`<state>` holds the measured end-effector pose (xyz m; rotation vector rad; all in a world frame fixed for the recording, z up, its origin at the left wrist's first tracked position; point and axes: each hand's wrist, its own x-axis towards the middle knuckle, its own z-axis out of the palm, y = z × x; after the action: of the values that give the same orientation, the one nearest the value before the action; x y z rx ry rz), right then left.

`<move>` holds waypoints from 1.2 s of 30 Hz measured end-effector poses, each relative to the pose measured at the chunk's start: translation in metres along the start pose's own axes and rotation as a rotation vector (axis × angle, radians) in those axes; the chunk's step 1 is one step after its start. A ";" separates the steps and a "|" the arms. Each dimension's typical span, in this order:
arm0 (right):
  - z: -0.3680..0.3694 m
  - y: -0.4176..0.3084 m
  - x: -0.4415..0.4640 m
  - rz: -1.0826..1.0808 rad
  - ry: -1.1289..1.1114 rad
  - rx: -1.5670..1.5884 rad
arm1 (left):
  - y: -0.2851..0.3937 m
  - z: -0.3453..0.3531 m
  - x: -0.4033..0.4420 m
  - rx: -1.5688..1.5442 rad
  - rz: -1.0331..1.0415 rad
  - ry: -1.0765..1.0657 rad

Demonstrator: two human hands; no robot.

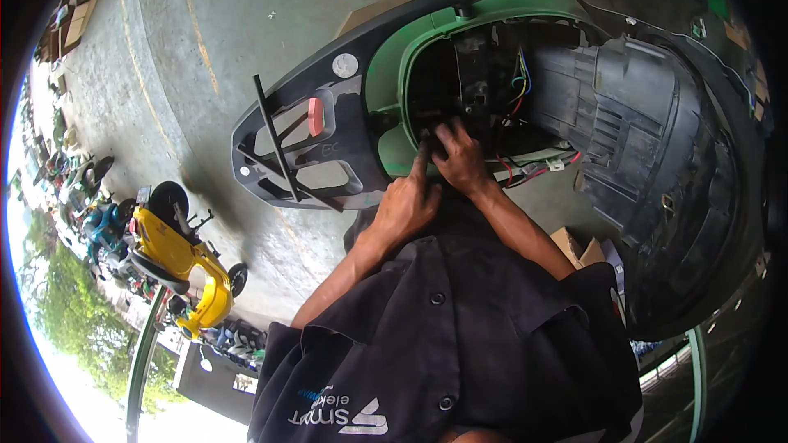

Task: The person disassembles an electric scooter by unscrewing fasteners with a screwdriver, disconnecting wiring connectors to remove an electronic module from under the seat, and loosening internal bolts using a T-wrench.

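Note:
In front of me lies a scooter's green body panel (pixel 386 86) with its underseat compartment uncovered. My left hand (pixel 406 203) is at the compartment's near left rim, index finger stretched forward and the other fingers curled. My right hand (pixel 460 156) is close beside it, fingers bent down over the inner edge. Both sets of fingertips meet at a dark spot on the rim; whatever small part they grip is hidden. Coloured wires (pixel 520 86) stand up inside the dark compartment, beyond my right hand. A black rear rack (pixel 349 119) adjoins the panel on the left.
The open black seat (pixel 698 189) and grey plastic storage bin (pixel 628 86) lie to the right. Loose red and black cables (pixel 533 171) run along the near side. Thin black bars (pixel 277 135) lie across the rack. A yellow scooter (pixel 176 250) stands at left.

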<state>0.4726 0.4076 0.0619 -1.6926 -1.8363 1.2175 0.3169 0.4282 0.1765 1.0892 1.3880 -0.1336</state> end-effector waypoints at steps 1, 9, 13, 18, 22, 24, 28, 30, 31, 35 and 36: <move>-0.002 -0.002 0.001 0.016 -0.019 -0.004 | -0.001 0.002 0.006 0.086 -0.003 -0.001; -0.001 -0.001 0.000 0.061 -0.044 0.047 | -0.006 0.010 0.044 0.191 -0.065 -0.114; -0.001 -0.001 -0.003 0.075 -0.027 0.100 | 0.011 0.002 0.049 0.049 -0.128 -0.164; 0.002 0.003 -0.006 0.108 -0.052 0.143 | 0.002 0.012 0.044 -0.014 -0.151 -0.097; 0.004 0.002 -0.008 0.112 -0.050 0.139 | 0.003 0.012 0.042 0.022 -0.126 -0.097; 0.004 0.002 -0.008 0.106 -0.029 0.141 | 0.002 0.013 0.043 0.004 -0.202 -0.106; 0.001 -0.003 -0.005 0.144 -0.064 0.136 | 0.004 0.011 0.042 -0.010 -0.176 -0.064; 0.000 -0.007 -0.003 0.166 -0.074 0.131 | 0.006 0.008 0.042 -0.003 -0.163 -0.047; -0.003 -0.010 0.000 0.159 -0.065 0.145 | 0.009 0.004 0.043 -0.010 -0.169 -0.058; -0.005 -0.013 0.001 0.147 -0.034 0.139 | 0.017 -0.001 0.044 0.053 -0.186 -0.080; -0.006 -0.015 0.000 0.147 -0.034 0.138 | 0.017 -0.001 0.044 0.053 -0.185 -0.080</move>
<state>0.4677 0.4111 0.0764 -1.7653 -1.6288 1.4057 0.3387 0.4599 0.1492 0.9868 1.4180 -0.3465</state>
